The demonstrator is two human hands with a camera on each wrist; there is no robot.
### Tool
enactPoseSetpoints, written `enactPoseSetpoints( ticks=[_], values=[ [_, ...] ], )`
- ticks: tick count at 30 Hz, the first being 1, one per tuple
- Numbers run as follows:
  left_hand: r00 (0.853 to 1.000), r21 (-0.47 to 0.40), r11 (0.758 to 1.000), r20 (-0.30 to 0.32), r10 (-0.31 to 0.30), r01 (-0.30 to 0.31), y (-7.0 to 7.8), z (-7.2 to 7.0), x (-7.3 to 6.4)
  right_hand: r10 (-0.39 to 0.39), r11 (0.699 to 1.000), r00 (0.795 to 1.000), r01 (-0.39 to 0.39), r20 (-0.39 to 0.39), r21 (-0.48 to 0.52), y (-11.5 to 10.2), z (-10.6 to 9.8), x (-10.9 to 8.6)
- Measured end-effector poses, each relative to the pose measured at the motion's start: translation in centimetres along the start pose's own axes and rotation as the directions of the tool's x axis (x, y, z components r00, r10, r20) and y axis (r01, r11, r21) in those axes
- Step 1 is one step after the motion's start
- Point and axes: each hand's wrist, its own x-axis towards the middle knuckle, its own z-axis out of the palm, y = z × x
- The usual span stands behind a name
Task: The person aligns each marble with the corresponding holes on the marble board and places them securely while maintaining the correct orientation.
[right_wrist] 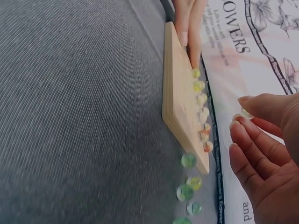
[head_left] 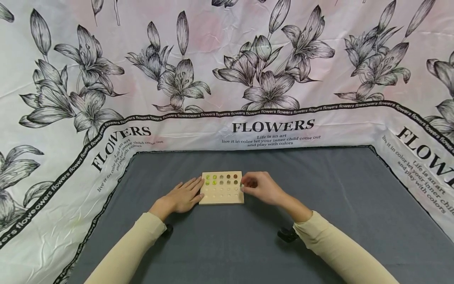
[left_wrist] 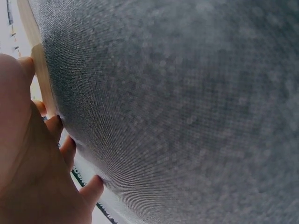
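A pale wooden board (head_left: 221,199) with rows of round holes lies on the grey cloth. Glass marbles (head_left: 214,177) fill its two back rows: yellow-green on the left, paler in the middle, brownish on the right. My left hand (head_left: 184,196) lies spread at the board's left edge, thumb and fingertips touching it. Just off the right edge, my right hand (head_left: 264,187) pinches a clear, pale-greenish marble (right_wrist: 246,113) between thumb and fingertips. In the right wrist view, several loose green marbles (right_wrist: 185,192) sit beside the board's end; in the head view the right hand hides them.
Grey cloth (head_left: 220,244) covers the table around the board. A white floral sheet (head_left: 198,134) with printed lettering hangs behind and along both sides. Dark wrist devices (head_left: 287,235) show below the forearms.
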Motion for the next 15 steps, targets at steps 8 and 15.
enactPoseSetpoints(
  ticks=[8, 15],
  values=[
    [1.000, -0.002, 1.000, -0.006, 0.006, -0.006, 0.0, -0.1, -0.1, -0.025, 1.000, 1.000, 0.025, -0.011, -0.005, -0.4, 1.2, 1.1],
    [1.000, 0.007, 1.000, -0.004, 0.008, -0.008, 0.0, -0.1, -0.1, -0.013, 1.000, 1.000, 0.013, 0.021, 0.005, -0.8, 2.6, 2.1]
  ],
)
